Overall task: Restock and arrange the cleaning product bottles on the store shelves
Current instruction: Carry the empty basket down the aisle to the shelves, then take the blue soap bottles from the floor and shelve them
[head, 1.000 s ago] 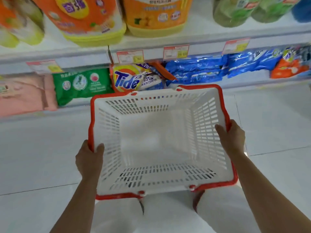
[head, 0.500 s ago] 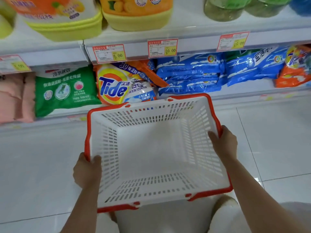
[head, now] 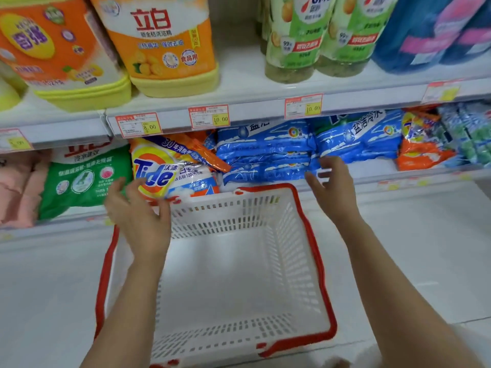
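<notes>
You are working both hands at the front edge of the lower shelf [head: 372, 170], and neither is holding anything. Your left hand [head: 140, 216] is hanging with fingers spread and loose over the far left corner of the white slotted plastic basket with the red rim [head: 225, 213]. Its tips are just beside the yellow-and-orange Tide detergent bag [head: 159, 173]; I cannot tell if they are touching. Your right hand [head: 336, 189] is also spreading wide, just past the basket's far right corner, with its tips at the stack of blue plastic detergent bags [head: 265, 155]; contact is unclear. The task's things are standing on the upper shelf [head: 239, 78]: the big orange-labelled bottle with the yellow base [head: 164, 49] left of middle and the two green clear bottles [head: 295, 43] right of middle. All are upright near its front edge, above both hands and well apart from them. My read is that you are squaring up stock before the bottles. The soft bags are probably going to slump, so wrap each one fully and support it from below. For the bottles, grip the body, not the cap. The big one looks heavy, so use two hands, turn the label forward and line its base up over the red-and-yellow price tags [head: 208, 116].
</notes>
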Motion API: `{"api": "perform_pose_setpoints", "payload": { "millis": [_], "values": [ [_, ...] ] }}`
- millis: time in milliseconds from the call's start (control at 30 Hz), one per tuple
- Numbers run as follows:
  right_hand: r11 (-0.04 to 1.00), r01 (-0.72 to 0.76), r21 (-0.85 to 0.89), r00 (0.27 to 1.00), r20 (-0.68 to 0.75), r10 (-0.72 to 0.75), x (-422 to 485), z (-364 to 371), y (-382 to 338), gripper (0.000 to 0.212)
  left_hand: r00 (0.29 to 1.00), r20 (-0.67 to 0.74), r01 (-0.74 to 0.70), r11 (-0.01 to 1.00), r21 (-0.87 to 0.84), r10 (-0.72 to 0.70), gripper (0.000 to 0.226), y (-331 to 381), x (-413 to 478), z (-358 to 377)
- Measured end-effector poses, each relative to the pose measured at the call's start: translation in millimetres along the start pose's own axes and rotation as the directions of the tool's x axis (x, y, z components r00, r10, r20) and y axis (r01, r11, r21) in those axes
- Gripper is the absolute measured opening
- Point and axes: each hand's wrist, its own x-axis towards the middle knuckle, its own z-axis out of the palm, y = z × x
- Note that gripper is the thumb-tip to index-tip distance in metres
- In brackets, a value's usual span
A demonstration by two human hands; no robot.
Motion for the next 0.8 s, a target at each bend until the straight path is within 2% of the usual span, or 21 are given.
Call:
{"api": "perform_pose_setpoints", "payload": {
  "millis": [67, 133, 200, 267, 367, 433, 500, 667, 733, 800],
  "values": [
    [0.969, 0.237, 0.066, 0.96, -0.17, -0.223, 37.8, -28.1, -31.6, 0.04, 0.944, -0.035, -0.33, 0.938, -0.105, 0.328, 0.037, 58.3, 21.5, 4.6],
    [0.913, 0.407, 0.023, 0.869, -0.317, -0.38, 73.0, -53.3, -53.0, 0.041, 0.816, -0.01, -0.573, 0.808, -0.137, 0.577, 0.036, 111.3, 38.0, 14.9],
    [0.887, 0.456, -0.073, 0.802, -0.399, -0.445, 106.1, -72.8, -56.9, 0.047, 0.69, 0.079, -0.709, 0.694, -0.122, 0.719, 0.046, 150.4, 50.5, 30.0],
    [0.907, 0.393, -0.151, 0.833, -0.36, -0.42, 133.4, -86.6, -47.7, 0.06, 0.633, 0.203, -0.757, 0.653, -0.04, 0.747, 0.061, 176.5, 58.1, 47.6],
    [0.879, 0.345, -0.33, 0.884, -0.201, -0.422, 150.0, -90.4, -28.2, 0.077, 0.635, 0.349, -0.753, 0.652, 0.084, 0.689, 0.078, 199.8, 60.3, 70.3],
    [0.807, 0.376, -0.455, 0.878, -0.103, -0.467, 147.6, -84.4, -15.8, 0.076, 0.662, 0.379, -0.732, 0.667, 0.141, 0.646, 0.081, 207.4, 56.7, 79.7],
    [0.765, 0.417, -0.491, 0.854, -0.077, -0.515, 145.2, -82.9, -8.3, 0.068, 0.69, 0.364, -0.709, 0.686, 0.163, 0.626, 0.083, 213.1, 52.9, 84.0],
    [0.792, 0.466, -0.394, 0.823, -0.135, -0.551, 148.4, -86.6, -6.4, 0.05, 0.742, 0.283, -0.664, 0.722, 0.193, 0.607, 0.077, 221.7, 50.1, 94.4],
    [0.852, 0.459, -0.251, 0.843, -0.179, -0.507, 145.0, -89.1, -12.1, 0.048, 0.751, 0.233, -0.657, 0.733, 0.175, 0.617, 0.069, 223.9, 50.4, 99.7],
    [0.907, 0.419, -0.034, 0.863, -0.297, -0.409, 142.4, -98.2, -18.9, 0.045, 0.758, 0.183, -0.65, 0.749, 0.13, 0.626, 0.062, 226.9, 51.0, 101.5]
  ]
}}
